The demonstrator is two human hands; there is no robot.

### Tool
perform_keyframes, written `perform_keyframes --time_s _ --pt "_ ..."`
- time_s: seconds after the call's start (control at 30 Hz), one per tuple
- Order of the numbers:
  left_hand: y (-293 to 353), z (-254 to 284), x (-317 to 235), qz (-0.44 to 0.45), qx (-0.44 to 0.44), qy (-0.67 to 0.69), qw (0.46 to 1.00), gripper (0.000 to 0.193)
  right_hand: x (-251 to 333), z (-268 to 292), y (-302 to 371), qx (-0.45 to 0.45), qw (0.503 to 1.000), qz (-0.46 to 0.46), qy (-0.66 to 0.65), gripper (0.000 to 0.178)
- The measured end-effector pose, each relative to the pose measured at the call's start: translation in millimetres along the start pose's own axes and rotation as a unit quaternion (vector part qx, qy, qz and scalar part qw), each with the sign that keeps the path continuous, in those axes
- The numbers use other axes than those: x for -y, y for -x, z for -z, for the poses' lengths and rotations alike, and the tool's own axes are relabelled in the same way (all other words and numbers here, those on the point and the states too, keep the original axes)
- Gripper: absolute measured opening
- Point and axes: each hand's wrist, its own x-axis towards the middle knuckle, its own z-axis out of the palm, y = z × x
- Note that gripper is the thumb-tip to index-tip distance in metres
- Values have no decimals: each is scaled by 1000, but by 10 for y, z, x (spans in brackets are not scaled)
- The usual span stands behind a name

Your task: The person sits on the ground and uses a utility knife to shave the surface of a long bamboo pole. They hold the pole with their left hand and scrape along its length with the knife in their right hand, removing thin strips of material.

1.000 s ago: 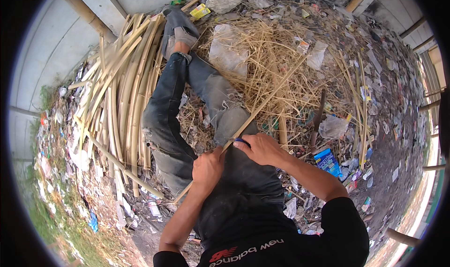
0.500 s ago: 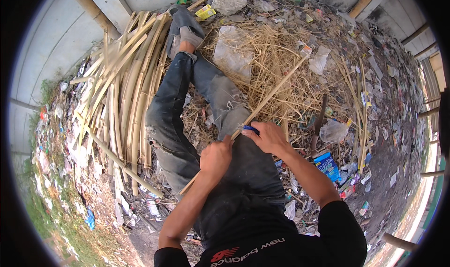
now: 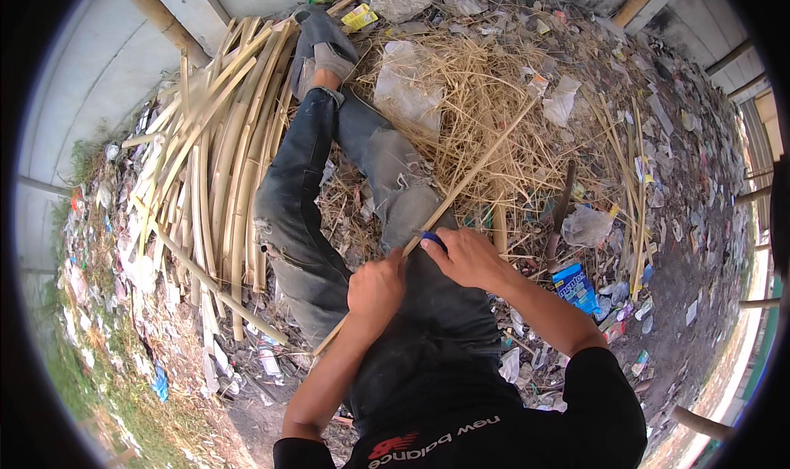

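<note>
A long, thin bamboo strip (image 3: pixel 484 163) slants across my lap, its far end over the pile of shavings. My left hand (image 3: pixel 376 292) is closed around it near my thigh, and the strip's near end comes out below the fist. Just beyond, my right hand (image 3: pixel 471 257) is closed on a small blue object (image 3: pixel 433 238) pressed against the strip. Its fingers hide most of that object, so I cannot make out its kind. My legs in worn jeans (image 3: pixel 296 214) stretch out beneath the strip, crossed at the ankles.
Many split bamboo pieces (image 3: pixel 234 164) are heaped to the left of my legs. Straw-like shavings (image 3: pixel 494 115) lie on the right, with a dark curved stick (image 3: pixel 562 214) and a blue wrapper (image 3: pixel 576 288) nearer me. Litter covers the ground up to a pale wall (image 3: pixel 107 82).
My right hand has slid a little toward me along the strip with the blue object, closer to my left hand. The left hand keeps its grip almost in place.
</note>
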Motion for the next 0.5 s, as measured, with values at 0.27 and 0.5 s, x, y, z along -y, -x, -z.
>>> perform_keyframes --time_s 0.27,0.5 --pt "78 -74 86 -38 8 -28 999 22 14 -200 105 44 997 4 59 51" --pt "375 123 193 -30 12 -23 999 20 -39 -314 135 4 994 68 86 48"
